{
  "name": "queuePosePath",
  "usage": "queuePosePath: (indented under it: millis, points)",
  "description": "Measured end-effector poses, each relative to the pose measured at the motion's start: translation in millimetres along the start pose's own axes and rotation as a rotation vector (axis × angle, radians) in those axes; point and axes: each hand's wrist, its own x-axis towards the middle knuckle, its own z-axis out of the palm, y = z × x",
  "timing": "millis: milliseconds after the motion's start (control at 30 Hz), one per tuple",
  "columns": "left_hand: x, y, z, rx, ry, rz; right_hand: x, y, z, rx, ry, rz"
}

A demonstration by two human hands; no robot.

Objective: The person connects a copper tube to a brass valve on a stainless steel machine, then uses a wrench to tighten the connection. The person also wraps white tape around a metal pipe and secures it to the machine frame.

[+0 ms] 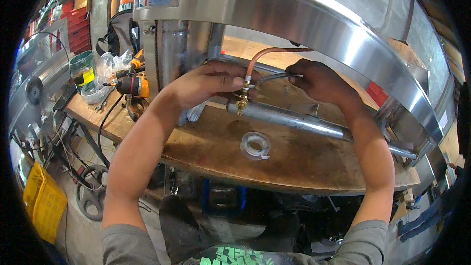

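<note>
A curved copper-coloured hose comes down from the stainless steel frame into an upright brass fitting. Around the top of that fitting, my left hand is closed, its thumb across the front and some fingers hidden behind. My right hand grips the handle of a grey metal wrench. The wrench's other end reaches the fitting close to my left thumb. Below the fitting, a roll of white thread seal tape lies on the wooden table. A steel tube runs behind the fitting.
An orange and black power drill and a green-tinted container stand at the table's left. A black bag sits behind them. On the floor at left is a yellow crate. Steel legs of the frame flank the work.
</note>
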Motion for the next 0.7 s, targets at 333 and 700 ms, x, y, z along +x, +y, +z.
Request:
queuePosePath:
  millis: [333,700]
  points:
    - [4,0,-1,0.013,-0.076,0.003,-61,-60,-45,-0.228,0.007,0.163]
    - [5,-6,-8,0.145,-0.243,-0.023,-86,-152,-58,-0.33,0.194,0.052]
